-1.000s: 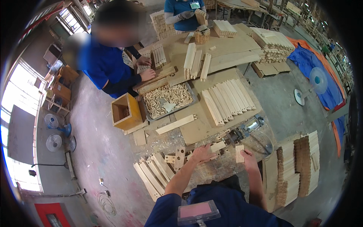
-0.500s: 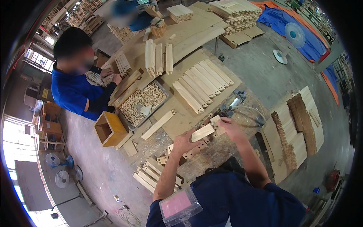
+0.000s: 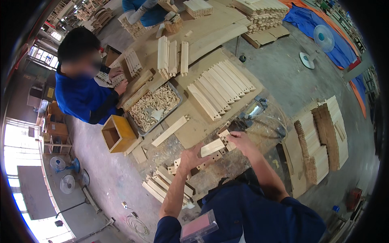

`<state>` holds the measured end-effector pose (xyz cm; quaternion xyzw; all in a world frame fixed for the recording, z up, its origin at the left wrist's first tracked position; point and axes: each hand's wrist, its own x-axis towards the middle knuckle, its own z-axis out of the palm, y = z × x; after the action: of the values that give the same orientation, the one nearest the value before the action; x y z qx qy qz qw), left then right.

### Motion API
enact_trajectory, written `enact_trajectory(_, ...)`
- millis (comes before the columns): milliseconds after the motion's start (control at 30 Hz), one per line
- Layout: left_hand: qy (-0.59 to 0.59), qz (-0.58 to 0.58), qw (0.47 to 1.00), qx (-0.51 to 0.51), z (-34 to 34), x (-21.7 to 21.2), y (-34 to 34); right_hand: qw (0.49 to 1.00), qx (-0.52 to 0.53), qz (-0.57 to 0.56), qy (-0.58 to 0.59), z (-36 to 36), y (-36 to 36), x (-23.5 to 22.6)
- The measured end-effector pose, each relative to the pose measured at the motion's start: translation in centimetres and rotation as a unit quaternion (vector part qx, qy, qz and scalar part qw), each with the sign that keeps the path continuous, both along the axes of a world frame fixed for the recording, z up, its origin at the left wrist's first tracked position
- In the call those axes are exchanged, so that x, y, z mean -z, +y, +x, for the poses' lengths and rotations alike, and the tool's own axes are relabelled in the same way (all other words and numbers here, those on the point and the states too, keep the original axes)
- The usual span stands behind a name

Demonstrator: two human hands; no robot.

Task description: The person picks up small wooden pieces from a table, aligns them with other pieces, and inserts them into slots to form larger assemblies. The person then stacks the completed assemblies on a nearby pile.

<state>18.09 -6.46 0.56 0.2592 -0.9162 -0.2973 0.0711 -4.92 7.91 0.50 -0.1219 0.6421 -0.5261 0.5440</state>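
Over the worn bench (image 3: 168, 152), I log the left hand (image 3: 191, 158), thumb and fingers parted around the pale block (image 3: 212, 148), grip unclear, the right hand (image 3: 240, 140) pinching a small wooden piece (image 3: 230, 146) by its right end; I'd keep both square.

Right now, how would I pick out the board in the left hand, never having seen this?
On the bench, near the person's body, find the left hand and right hand. The board reaches from the left one toward a short block in the right. Its pale upper face shows no holes, unlike the drilled piece just below it in view.
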Motion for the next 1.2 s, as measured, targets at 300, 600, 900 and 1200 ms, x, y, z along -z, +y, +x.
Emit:
enact_trajectory(300, 0.077, 0.148, 0.951, -0.262, -7.0, 2.9, 1.5, 0.989, 0.116, 0.023, -0.090, -4.7, 1.4, 2.8)
enact_trajectory(600, 0.083, 0.162, 0.959, -0.217, -8.1, 4.1, 0.3, 0.984, 0.140, 0.034, -0.102, -6.0, 2.3, 5.6)
enact_trajectory(900, 0.087, 0.034, 0.988, -0.123, -4.8, 9.2, 3.8, 0.985, 0.160, 0.019, -0.058, -3.2, 7.5, 3.3)
enact_trajectory(1200, -0.007, 0.015, 0.993, -0.117, -3.2, 10.0, 4.8, 0.970, 0.234, 0.028, -0.060, 0.4, 13.9, 1.2)
